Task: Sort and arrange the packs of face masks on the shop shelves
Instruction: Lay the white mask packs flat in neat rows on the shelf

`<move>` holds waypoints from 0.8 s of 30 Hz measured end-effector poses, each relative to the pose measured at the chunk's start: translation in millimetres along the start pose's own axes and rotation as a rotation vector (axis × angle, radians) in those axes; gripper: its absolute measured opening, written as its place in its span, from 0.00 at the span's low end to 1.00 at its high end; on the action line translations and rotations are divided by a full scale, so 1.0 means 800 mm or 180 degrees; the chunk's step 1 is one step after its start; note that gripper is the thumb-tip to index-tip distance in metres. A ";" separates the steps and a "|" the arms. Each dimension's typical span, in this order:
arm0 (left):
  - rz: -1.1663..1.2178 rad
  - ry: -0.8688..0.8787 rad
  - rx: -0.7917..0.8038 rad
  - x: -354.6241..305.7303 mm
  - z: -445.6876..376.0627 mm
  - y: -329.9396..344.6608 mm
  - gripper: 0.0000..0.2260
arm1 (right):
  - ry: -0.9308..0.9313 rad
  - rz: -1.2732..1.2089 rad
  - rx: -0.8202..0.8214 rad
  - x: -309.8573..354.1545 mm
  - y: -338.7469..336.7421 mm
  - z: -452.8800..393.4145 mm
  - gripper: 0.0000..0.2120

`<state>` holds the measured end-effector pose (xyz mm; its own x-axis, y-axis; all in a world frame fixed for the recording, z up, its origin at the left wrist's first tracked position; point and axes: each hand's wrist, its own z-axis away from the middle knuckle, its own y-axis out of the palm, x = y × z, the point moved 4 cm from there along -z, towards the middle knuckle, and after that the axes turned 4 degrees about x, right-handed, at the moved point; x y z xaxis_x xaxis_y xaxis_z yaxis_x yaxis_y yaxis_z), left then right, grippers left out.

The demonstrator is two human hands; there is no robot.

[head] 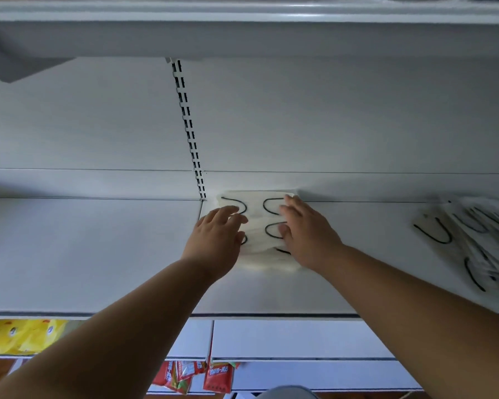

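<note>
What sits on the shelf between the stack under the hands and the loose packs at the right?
Nothing: in the head view, bare shelf separates the stack of mask packs, under the left hand and right hand, from the loose packs.

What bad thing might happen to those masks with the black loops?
Two things might go wrong. The stack of mask packs is soft and uneven under the left hand and right hand, so pushing it toward the back wall could make the top packs slide off. The loose pile of packs on the right is fanned out close to the front edge of the shelf, so a bump from the right arm might knock some down.
</note>
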<state>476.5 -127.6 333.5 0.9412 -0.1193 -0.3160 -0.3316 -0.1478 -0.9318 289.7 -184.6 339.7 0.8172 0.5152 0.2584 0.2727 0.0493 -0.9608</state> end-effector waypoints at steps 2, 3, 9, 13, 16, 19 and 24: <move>-0.0086 0.0034 0.0157 -0.004 -0.015 0.010 0.15 | 0.0118 0.0127 0.0300 -0.003 0.004 -0.017 0.25; -0.0140 0.0087 0.0218 -0.006 -0.017 0.017 0.14 | 0.0158 0.0236 0.0436 -0.005 0.010 -0.020 0.26; 0.0019 0.0502 0.0132 -0.001 -0.006 0.035 0.07 | -0.0284 0.0469 0.0245 -0.009 0.038 0.019 0.21; -0.0049 0.0634 0.0055 0.003 0.007 0.035 0.13 | -0.0554 0.0660 -0.0080 -0.005 0.039 0.036 0.25; -0.0219 0.0743 0.0226 -0.002 0.014 0.037 0.19 | -0.0767 0.0668 -0.0236 -0.004 0.040 0.048 0.21; -0.0331 0.0799 0.0303 -0.003 0.018 0.037 0.20 | -0.0963 0.0600 -0.0617 -0.005 0.041 0.053 0.14; -0.0492 0.0933 0.0411 0.001 0.023 0.038 0.27 | -0.1221 0.0689 -0.0877 -0.002 0.043 0.059 0.14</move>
<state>468.6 -114.0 301.2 0.9149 -0.3847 -0.1221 -0.1580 -0.0630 -0.9854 273.8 -143.2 301.8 0.6388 0.7678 -0.0484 0.2839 -0.2937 -0.9128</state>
